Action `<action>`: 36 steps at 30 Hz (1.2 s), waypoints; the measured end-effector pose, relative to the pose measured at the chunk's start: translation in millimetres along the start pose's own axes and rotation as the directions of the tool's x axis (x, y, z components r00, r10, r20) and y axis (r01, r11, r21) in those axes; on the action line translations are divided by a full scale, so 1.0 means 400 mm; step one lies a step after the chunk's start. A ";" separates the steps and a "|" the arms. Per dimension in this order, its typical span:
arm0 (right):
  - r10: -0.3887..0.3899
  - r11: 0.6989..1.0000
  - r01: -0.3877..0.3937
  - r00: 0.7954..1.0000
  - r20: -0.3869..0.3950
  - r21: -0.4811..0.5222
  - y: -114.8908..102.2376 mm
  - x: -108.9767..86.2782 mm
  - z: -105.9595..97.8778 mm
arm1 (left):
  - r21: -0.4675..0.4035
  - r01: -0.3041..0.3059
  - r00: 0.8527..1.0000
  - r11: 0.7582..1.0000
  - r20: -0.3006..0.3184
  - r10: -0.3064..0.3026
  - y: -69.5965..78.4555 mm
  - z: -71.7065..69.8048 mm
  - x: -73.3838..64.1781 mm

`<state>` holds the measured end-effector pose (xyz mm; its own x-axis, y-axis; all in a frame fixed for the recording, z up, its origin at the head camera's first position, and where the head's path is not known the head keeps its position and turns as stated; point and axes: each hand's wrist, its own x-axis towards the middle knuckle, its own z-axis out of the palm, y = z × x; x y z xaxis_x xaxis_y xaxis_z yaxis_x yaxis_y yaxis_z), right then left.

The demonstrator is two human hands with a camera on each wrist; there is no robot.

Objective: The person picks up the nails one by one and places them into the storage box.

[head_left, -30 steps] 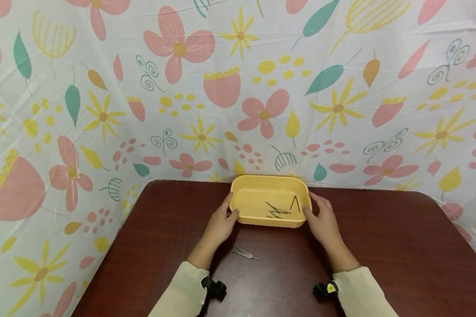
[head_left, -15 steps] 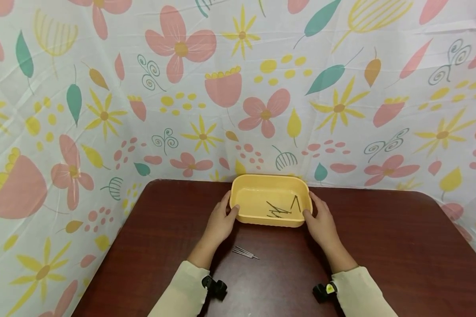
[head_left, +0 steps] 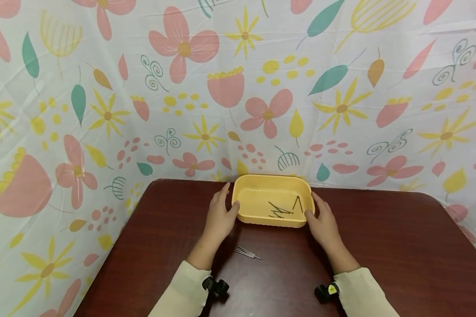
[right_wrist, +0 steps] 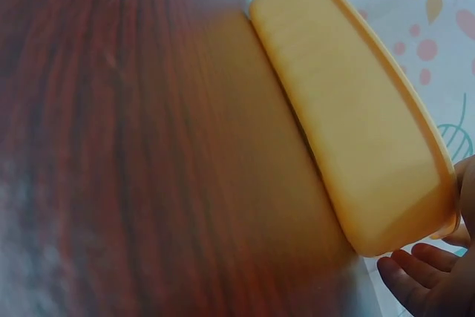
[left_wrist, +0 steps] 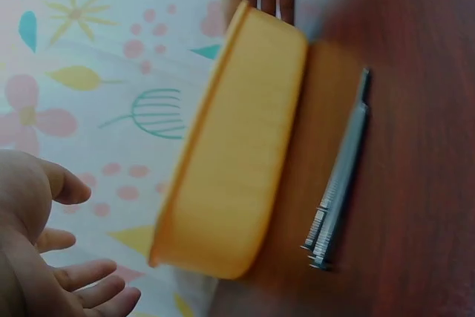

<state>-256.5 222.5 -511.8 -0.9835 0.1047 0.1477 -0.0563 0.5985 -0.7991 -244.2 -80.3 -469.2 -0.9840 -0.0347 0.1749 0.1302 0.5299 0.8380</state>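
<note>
A yellow plastic basin (head_left: 273, 222) stands at the back of the table, with several thin dark nail-like pieces (head_left: 281, 210) lying inside towards its right. My left hand (head_left: 221, 215) is at the basin's left end; the left wrist view shows its fingers (left_wrist: 89, 272) spread and apart from the wall. At the other end is my right hand (head_left: 322, 222), its thumb close to the front right corner. Loosely extended fingers (right_wrist: 415, 269) lie beside that end in the right wrist view; whether they touch it I cannot tell. Several silver nails (head_left: 247, 252) lie together in front of the basin.
The dark reddish-brown table (head_left: 396, 246) extends to both sides. A white flower-printed cloth (head_left: 262, 57) hangs right behind the table's back edge and along the left. Black wrist cameras (head_left: 216, 286) sit at both cuffs.
My left hand has drawn slightly away from the basin's left end, its fingers coming off the wall. The basin and nails stay put on the table; the whole view has shifted slightly.
</note>
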 end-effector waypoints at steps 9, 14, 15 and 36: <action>-0.002 1.000 0.002 1.000 0.008 -0.004 0.002 0.000 0.002 | 0.001 -0.070 0.997 0.998 0.025 0.070 0.020 -0.020 -0.024; 0.009 1.000 -0.009 1.000 0.015 -0.002 0.002 -0.001 0.001 | 0.115 -0.154 0.985 0.981 0.100 0.142 0.025 -0.026 -0.048; 0.009 1.000 -0.009 1.000 0.014 -0.005 0.002 -0.001 0.001 | 0.134 -0.173 0.979 0.976 0.131 0.156 0.026 -0.026 -0.052; 0.006 1.000 -0.007 0.999 0.034 0.013 0.004 0.000 -0.004 | 0.434 -0.520 0.801 0.736 0.548 0.242 -0.014 -0.004 -0.107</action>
<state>-256.5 224.8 -511.9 -0.9890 0.0816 0.1231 -0.0521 0.5872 -0.8077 -202.5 -83.2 -480.6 -0.8229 0.5650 0.0595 0.5544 0.7756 0.3018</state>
